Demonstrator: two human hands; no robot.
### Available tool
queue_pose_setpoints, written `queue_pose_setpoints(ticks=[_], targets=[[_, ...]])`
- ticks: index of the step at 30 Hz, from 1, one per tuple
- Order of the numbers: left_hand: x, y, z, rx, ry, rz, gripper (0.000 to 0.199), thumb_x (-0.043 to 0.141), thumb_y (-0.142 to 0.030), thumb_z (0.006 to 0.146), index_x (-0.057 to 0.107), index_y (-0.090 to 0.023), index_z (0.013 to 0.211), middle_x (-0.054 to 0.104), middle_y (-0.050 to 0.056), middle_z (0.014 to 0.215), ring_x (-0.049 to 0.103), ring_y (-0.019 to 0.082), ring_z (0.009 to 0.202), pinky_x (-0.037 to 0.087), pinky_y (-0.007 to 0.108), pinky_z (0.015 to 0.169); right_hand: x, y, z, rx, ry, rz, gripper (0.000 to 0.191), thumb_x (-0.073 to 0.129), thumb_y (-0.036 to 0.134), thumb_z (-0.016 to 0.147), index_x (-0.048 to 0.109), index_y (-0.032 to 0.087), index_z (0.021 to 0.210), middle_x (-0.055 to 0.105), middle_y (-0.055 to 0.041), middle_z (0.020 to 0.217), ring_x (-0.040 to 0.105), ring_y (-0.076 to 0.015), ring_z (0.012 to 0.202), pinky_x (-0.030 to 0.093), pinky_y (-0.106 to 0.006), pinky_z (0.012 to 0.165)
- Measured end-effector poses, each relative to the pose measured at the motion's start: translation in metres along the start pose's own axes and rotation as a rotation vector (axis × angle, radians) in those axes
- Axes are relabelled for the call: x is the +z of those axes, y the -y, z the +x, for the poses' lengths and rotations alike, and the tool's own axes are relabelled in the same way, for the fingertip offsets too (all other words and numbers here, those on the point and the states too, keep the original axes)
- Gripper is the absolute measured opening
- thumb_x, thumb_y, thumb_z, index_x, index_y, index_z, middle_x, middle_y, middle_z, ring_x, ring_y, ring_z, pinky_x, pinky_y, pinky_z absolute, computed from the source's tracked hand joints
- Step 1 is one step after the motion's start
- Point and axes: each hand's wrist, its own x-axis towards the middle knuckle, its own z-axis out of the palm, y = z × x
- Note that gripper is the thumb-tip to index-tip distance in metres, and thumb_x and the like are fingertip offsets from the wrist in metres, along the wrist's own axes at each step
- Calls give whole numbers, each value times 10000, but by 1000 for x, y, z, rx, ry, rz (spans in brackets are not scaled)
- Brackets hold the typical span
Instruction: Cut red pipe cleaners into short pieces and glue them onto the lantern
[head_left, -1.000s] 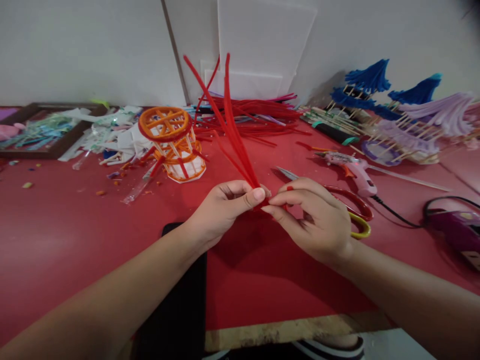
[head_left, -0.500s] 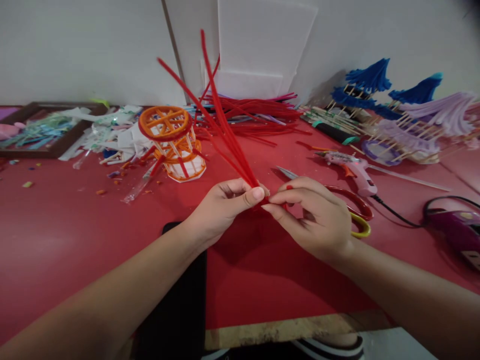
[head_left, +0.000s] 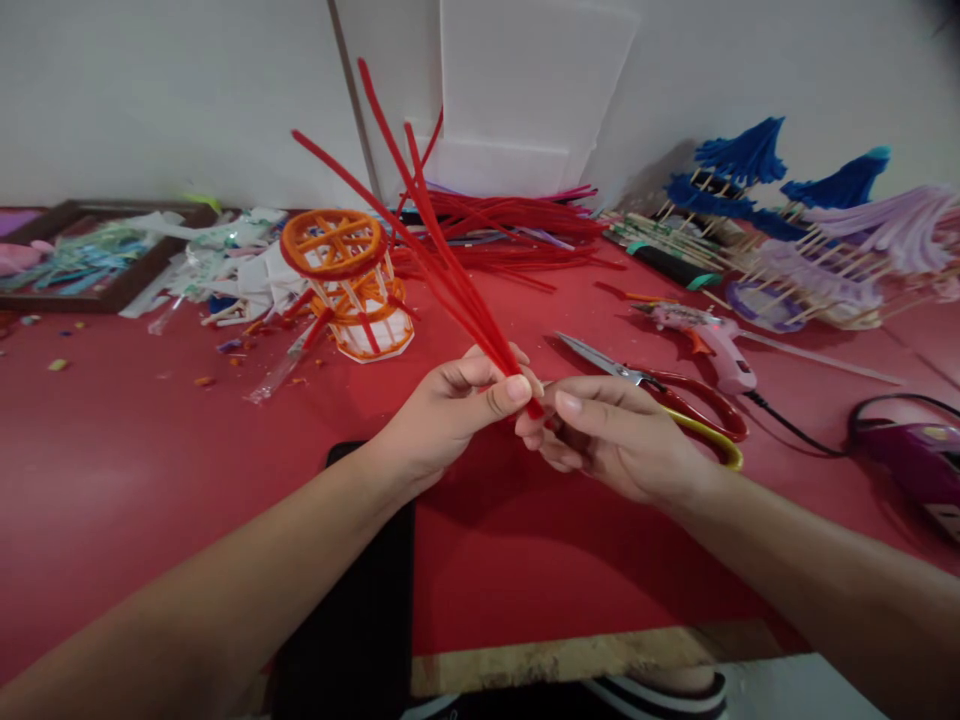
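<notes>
A bundle of several red pipe cleaners (head_left: pixel 465 295) rises from my left hand (head_left: pixel 469 405), its upper ends fanning out to the upper left. The left thumb presses the bundle against the fingers near its lower ends. Close against those ends is my right hand (head_left: pixel 626 430), its thumb and fingers closed, with a bit of red showing between them. The fingers partly hide the lower ends. Beyond my right hand lie scissors (head_left: pixel 600 355) with red and yellow handles. An orange and white lantern-shaped frame (head_left: pixel 341 285) of pipe cleaners and sticks stands behind the left hand.
A pile of red pipe cleaners (head_left: pixel 510 225) lies at the back. To the right are a pink glue gun (head_left: pixel 712 345), a purple device (head_left: pixel 911 455) and blue and lilac umbrella-like pieces (head_left: pixel 739 155). A framed tray (head_left: pixel 101 300) and scraps fill the left; a black object (head_left: pixel 352 600) lies in front.
My right hand has turned, its fingers now curling beneath the bundle's lower ends, uncovering more of the scissors. The upper ends of the pipe cleaners have swung left.
</notes>
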Motion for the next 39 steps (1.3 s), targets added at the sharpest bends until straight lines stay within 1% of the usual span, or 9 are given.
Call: queue_pose_setpoints(ticks=[4, 8, 15, 18, 23, 26, 30, 36, 39], targets=[[-2, 0, 1, -10, -31, -3, 249, 777, -408, 763, 723, -187, 663, 629, -11, 876, 564, 76, 677, 472, 275, 849, 5, -1, 4, 202, 17, 312, 250, 799, 405, 720, 724, 169, 681, 613, 11, 581, 351, -26, 411, 222, -186, 408], [0, 0, 2, -33, -28, -12, 249, 776, -407, 765, 727, -185, 662, 653, -8, 755, 577, 87, 654, 485, 271, 785, 6, -5, 5, 192, -2, 296, 259, 807, 398, 714, 697, 168, 675, 594, 28, 582, 318, -15, 406, 212, -183, 408], [6, 2, 3, -64, -200, -141, 163, 867, -299, 657, 751, -197, 711, 715, -30, 735, 611, 76, 695, 471, 212, 731, 6, -5, 0, -300, -272, -485, 169, 639, 267, 868, 623, 180, 723, 596, 15, 682, 519, -88, 616, 412, -224, 562], [7, 2, 3, -38, -236, -97, 166, 868, -299, 652, 744, -190, 664, 718, -30, 712, 613, 74, 698, 474, 202, 734, 5, -5, 0, -363, -291, -701, 159, 592, 242, 896, 609, 185, 749, 607, 5, 715, 549, -103, 660, 440, -231, 600], [6, 2, 5, 30, -283, 1, 188, 836, -333, 692, 739, -177, 655, 716, -14, 712, 598, 80, 673, 476, 209, 718, -1, -8, 2, -442, -251, -791, 131, 547, 236, 933, 647, 194, 859, 642, -10, 777, 591, -117, 707, 484, -247, 645], [4, 2, 6, 37, -349, 8, 225, 835, -353, 683, 714, -169, 637, 687, -17, 684, 575, 80, 646, 458, 208, 674, -4, -11, 2, -439, -271, -777, 152, 511, 205, 952, 651, 209, 1009, 671, -7, 811, 621, -110, 705, 514, -255, 666], [3, 1, 7, -18, -380, 14, 258, 837, -372, 667, 695, -159, 637, 645, -24, 641, 537, 76, 597, 443, 216, 635, -6, -13, 3, -379, -339, -540, 237, 549, 228, 944, 547, 249, 1179, 724, -3, 869, 680, -121, 703, 553, -271, 653], [2, 4, 7, -19, -377, 58, 242, 825, -372, 688, 709, -162, 660, 672, -15, 664, 556, 81, 610, 449, 214, 636, -6, -10, 7, -356, -352, -458, 38, 669, 246, 854, 669, 211, 841, 713, -20, 868, 650, -101, 630, 557, -249, 590], [3, 3, 6, -2, -335, 98, 231, 815, -361, 706, 713, -161, 652, 665, -20, 639, 549, 76, 602, 431, 203, 615, -4, -9, 7, -353, -348, -457, 79, 707, 241, 815, 718, 216, 890, 700, -6, 850, 646, -95, 623, 561, -245, 585]])
